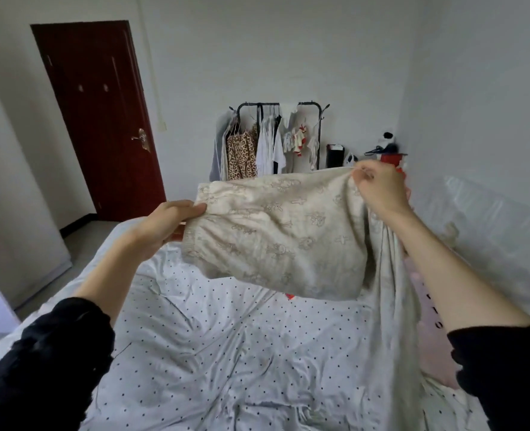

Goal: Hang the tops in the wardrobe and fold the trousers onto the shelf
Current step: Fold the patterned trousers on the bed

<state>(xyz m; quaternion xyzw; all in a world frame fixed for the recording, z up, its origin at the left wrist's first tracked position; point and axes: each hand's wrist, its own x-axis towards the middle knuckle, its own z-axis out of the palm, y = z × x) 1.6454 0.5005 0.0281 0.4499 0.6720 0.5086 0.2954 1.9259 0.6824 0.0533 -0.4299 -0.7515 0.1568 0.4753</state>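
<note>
I hold a beige printed garment (276,234) up in the air above the bed. My left hand (164,225) grips its left edge, thumb on top. My right hand (379,189) pinches its upper right corner, higher than the left. Part of the cloth hangs down from my right hand to the bed in a long drape (388,321). Whether it is a top or trousers I cannot tell. A black clothes rack (281,135) with several hung garments stands against the far wall.
The bed (220,353) under my arms has a white sheet with black dots. A dark red door (99,119) is shut at the left. Pink fabric (428,337) lies at the bed's right side. A red stool with small items (389,154) stands in the far corner.
</note>
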